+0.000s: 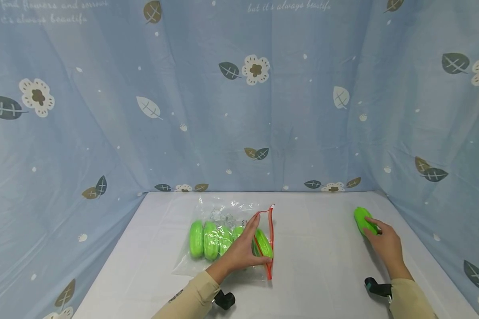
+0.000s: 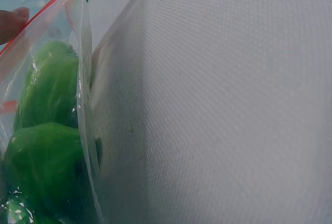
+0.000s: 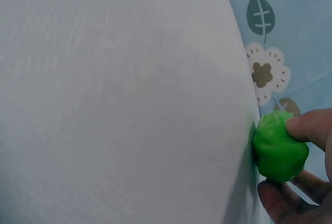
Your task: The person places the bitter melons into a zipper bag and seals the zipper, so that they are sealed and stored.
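Several bright green, oblong vegetable-shaped pieces (image 1: 210, 241) lie side by side in a clear zip bag (image 1: 185, 266) with a red-edged mouth, which faces right. Over the bag's mouth end is my left hand (image 1: 239, 250), thumb and fingers spread wide apart along the red edge (image 2: 49, 3). One green piece (image 1: 264, 243) shows beside the hand, just inside the mouth. To the right, my right hand (image 1: 384, 243) grips another green piece (image 3: 280, 149) between thumb and fingers, close over the white table. Its surface looks smooth and lumpy; some fingers are partly hidden behind it.
A white-covered table (image 1: 315, 248) lies under everything. Blue patterned curtain (image 1: 207, 110) hangs along its back and both sides. Black wrist-camera mounts (image 1: 225, 300) stick out beneath both forearms, near the table surface.
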A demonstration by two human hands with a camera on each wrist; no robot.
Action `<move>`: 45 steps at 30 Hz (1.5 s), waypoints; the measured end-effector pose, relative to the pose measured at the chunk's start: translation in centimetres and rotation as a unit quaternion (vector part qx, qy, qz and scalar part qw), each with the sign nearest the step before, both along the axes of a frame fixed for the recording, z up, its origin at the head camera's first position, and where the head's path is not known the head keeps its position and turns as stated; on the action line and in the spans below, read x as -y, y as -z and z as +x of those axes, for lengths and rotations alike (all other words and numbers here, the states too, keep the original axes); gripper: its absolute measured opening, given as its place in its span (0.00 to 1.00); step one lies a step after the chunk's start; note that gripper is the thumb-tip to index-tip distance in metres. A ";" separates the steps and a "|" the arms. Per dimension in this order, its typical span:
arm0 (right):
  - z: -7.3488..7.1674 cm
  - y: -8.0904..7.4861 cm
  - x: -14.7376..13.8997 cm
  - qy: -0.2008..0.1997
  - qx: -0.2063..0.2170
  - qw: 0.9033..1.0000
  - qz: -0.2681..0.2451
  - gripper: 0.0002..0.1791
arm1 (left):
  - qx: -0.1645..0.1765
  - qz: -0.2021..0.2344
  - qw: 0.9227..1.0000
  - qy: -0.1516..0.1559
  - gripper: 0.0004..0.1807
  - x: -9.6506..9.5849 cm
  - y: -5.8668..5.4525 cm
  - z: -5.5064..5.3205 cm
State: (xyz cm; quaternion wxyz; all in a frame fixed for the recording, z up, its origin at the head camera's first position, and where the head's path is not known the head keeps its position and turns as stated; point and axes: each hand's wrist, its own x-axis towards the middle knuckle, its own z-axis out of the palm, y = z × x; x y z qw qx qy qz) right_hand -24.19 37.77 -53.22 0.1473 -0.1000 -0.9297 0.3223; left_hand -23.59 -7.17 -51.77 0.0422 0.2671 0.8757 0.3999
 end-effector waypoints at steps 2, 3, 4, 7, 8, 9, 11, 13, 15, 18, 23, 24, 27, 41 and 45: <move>-0.1 0.0 -0.2 -0.002 0.008 1.000 0.005 0.26 | -0.001 0.000 1.000 0.001 0.70 0.0 -0.1 0.0; -0.1 0.0 -0.3 -0.002 0.010 1.000 0.006 0.26 | -0.001 0.000 1.000 0.001 0.70 0.0 -0.1 0.0; -0.1 0.1 -0.4 -0.003 0.011 1.000 0.007 0.26 | -0.001 0.000 1.000 0.001 0.70 0.0 -0.1 0.0; -0.2 0.2 -0.6 -0.007 0.011 1.000 0.012 0.26 | -0.001 -0.001 1.000 0.000 0.70 0.0 -0.1 0.0; -0.2 0.2 -0.6 -0.007 0.012 1.000 0.012 0.26 | -0.001 -0.001 1.000 0.000 0.70 0.0 -0.1 0.0; -0.2 0.2 -0.6 -0.007 0.013 1.000 0.014 0.26 | 0.000 -0.001 1.000 0.000 0.69 0.0 -0.1 -0.1; -0.1 0.2 -0.6 -0.008 0.016 1.000 0.015 0.26 | -0.001 -0.001 1.000 0.001 0.70 0.0 -0.1 -0.1; -0.1 0.1 -0.5 -0.011 0.020 1.000 0.013 0.26 | -0.001 -0.001 1.000 0.001 0.70 0.0 -0.1 -0.1; 0.0 0.0 -0.4 -0.014 0.026 1.000 0.011 0.26 | 0.000 -0.001 1.000 0.000 0.69 -0.1 -0.1 -0.1; 0.1 0.0 0.0 -0.023 0.034 0.999 0.008 0.26 | -0.001 -0.002 1.000 0.001 0.69 -0.1 -0.2 -0.1; 0.4 0.0 1.1 -0.046 0.041 0.998 0.008 0.26 | -0.003 -0.005 1.000 -0.001 0.69 -0.1 -0.1 -0.1; 0.5 -0.1 1.4 -0.050 0.043 0.998 0.008 0.26 | -0.004 -0.007 1.000 -0.002 0.69 -0.1 -0.1 -0.1; 0.8 -0.2 2.1 -0.058 0.054 0.997 0.003 0.26 | -0.004 -0.009 1.000 -0.003 0.69 -0.1 -0.1 -0.1; 2.2 -0.4 5.4 -0.110 0.033 0.993 0.003 0.24 | -0.004 -0.012 1.000 -0.003 0.69 -0.1 -0.1 0.0; 2.4 -0.4 6.1 -0.126 0.034 0.991 -0.003 0.23 | -0.005 -0.010 1.000 -0.002 0.69 -0.1 -0.1 0.0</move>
